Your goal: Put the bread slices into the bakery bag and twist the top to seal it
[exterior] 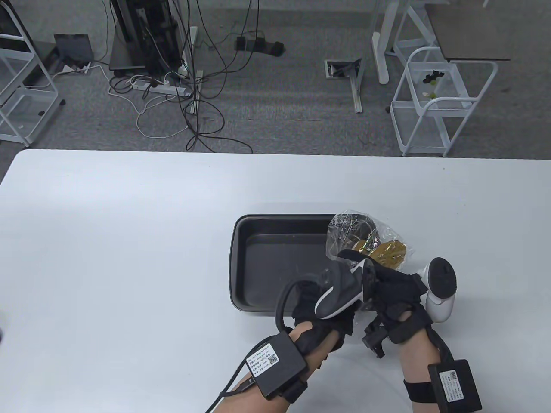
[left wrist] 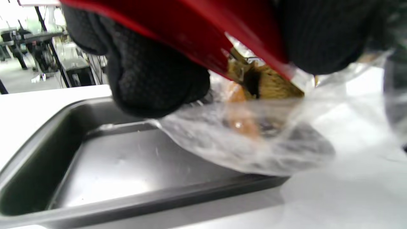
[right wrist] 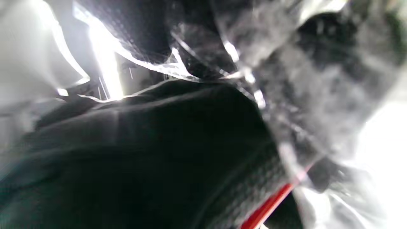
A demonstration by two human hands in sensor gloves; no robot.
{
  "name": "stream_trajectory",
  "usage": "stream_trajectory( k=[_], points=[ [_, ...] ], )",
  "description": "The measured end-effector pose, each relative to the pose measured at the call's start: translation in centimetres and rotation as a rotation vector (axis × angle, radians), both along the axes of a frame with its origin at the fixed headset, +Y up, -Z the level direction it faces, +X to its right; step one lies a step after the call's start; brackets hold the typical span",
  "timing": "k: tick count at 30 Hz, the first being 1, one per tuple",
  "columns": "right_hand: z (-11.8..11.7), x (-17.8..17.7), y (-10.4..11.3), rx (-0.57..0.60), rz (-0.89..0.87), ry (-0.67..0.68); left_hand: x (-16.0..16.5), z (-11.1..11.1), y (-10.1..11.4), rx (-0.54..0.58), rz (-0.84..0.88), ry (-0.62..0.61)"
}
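Observation:
A clear bakery bag (exterior: pixel 352 234) lies across the right end of the dark baking tray (exterior: pixel 267 258), with brown bread slices (exterior: pixel 389 254) showing inside it. Both gloved hands meet at the bag's near end. My left hand (exterior: pixel 346 260) grips the plastic from the left and my right hand (exterior: pixel 387 277) holds it from the right. In the left wrist view the curled fingers (left wrist: pixel 152 79) sit on the bag (left wrist: pixel 254 143) above the tray (left wrist: pixel 111 165), bread (left wrist: pixel 270 84) beside them. The right wrist view is blurred: black glove (right wrist: pixel 143 152) and crumpled plastic (right wrist: pixel 302 79).
The tray's inside holds nothing visible. The white table (exterior: pixel 129 241) stretches to the left and behind the tray. Beyond the far edge are floor cables (exterior: pixel 172 94) and a white wire cart (exterior: pixel 439 103).

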State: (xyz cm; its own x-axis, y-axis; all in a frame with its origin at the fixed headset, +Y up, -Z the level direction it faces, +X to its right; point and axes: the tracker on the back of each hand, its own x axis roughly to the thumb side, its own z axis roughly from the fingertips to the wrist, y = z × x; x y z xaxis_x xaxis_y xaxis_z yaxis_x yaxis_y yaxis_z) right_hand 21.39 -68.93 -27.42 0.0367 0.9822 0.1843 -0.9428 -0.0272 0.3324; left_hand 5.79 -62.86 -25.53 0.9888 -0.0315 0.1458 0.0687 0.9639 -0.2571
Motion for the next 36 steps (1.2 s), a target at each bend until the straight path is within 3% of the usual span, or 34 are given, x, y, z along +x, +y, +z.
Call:
stream_trajectory(
  k=[4,10,21,36],
  points=[
    [0.0,0.0,0.1,0.006,0.05,-0.028,-0.2,-0.2,-0.6,-0.01,0.006,-0.014],
    [0.3,0.9,0.9,0.134,0.342,-0.238,-1.0,-0.4,-0.8,-0.021,0.007,-0.011],
    [0.9,1.2,1.7,0.279,0.453,-0.375,-2.5,0.5,0.8,-0.031,0.026,-0.009],
    [0.7,1.6,1.3,0.262,0.468,-0.403,-4.4,2.6,1.7,-0.001,0.008,-0.006]
  ],
)
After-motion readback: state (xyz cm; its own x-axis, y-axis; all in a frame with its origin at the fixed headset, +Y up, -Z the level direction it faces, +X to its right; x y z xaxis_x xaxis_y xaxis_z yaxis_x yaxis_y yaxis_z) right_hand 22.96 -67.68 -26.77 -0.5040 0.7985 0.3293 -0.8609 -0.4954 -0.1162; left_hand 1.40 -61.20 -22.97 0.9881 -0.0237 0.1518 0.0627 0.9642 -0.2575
